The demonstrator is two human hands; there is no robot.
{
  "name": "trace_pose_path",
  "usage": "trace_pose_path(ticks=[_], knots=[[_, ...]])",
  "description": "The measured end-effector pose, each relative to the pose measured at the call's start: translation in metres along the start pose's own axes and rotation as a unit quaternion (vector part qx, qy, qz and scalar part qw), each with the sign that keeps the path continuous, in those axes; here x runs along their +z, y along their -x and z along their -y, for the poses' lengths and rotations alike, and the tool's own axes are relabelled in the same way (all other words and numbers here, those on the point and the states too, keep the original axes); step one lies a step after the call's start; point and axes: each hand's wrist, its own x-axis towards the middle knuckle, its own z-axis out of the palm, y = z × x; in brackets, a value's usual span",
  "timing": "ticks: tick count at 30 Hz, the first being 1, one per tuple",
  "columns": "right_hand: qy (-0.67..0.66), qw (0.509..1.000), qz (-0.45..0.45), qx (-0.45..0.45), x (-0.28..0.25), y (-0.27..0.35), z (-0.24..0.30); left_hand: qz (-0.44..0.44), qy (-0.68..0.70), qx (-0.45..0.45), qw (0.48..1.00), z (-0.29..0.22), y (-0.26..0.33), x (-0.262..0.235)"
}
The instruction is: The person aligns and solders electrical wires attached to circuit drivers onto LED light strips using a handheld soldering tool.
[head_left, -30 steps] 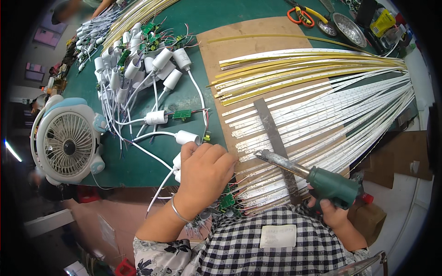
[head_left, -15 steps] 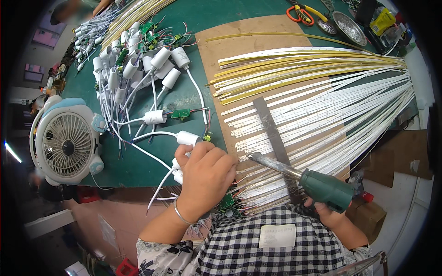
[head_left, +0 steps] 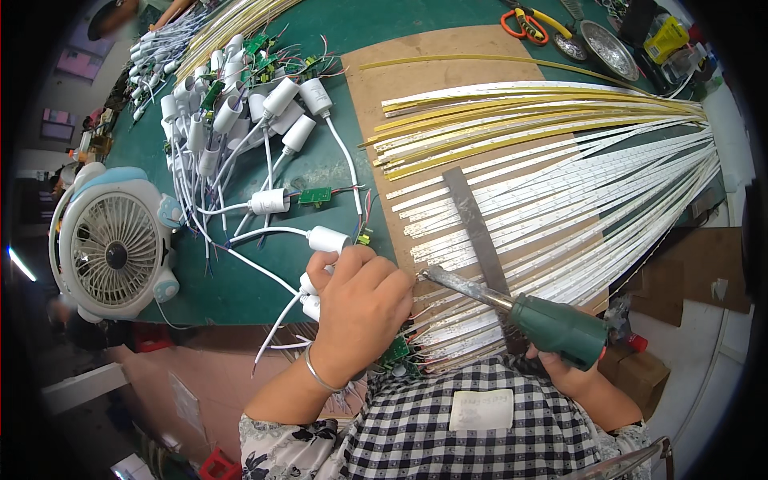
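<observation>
My right hand (head_left: 560, 370) grips the green handle of a soldering iron (head_left: 558, 330). Its metal tip points left, to the ends of the white LED strips (head_left: 512, 204) fanned out on the board. Close to that tip, my left hand (head_left: 364, 308) is closed with its fingers curled down; whatever it pinches is hidden beneath them. White cylindrical caps with cables (head_left: 328, 239) lie against and beside the left hand. Under its wrist, green circuit boards (head_left: 394, 354) with thin wires show by the nearest strips. A dark flat bar (head_left: 478, 232) lies across the strips.
A heap of white caps (head_left: 228, 116) with cables and circuit boards covers the table's left part. The fan (head_left: 116, 248) stands at the left edge. Far right are orange-handled pliers (head_left: 525, 26) and a metal dish (head_left: 608, 50). Another person's arm (head_left: 172, 12) shows far left.
The soldering iron has shifted slightly left, its tip coming closer to my left hand's fingers. My left hand stays almost in the same place, still closed.
</observation>
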Motion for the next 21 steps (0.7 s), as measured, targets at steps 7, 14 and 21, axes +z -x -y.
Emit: trace_pose_path(ticks=[7,14,21], knots=[[0.024,1.000,0.004,-0.010,0.001,-0.003,0.004,0.010,-0.015,-0.003,1.000,-0.002,-0.001,0.000],[0.020,1.000,0.008,-0.002,0.002,-0.004,0.005,-0.006,-0.009,0.009,1.000,-0.002,-0.002,0.002],[0.105,0.991,0.028,-0.083,-0.008,-0.001,0.001,0.011,-0.015,0.000,1.000,-0.002,-0.002,-0.001]])
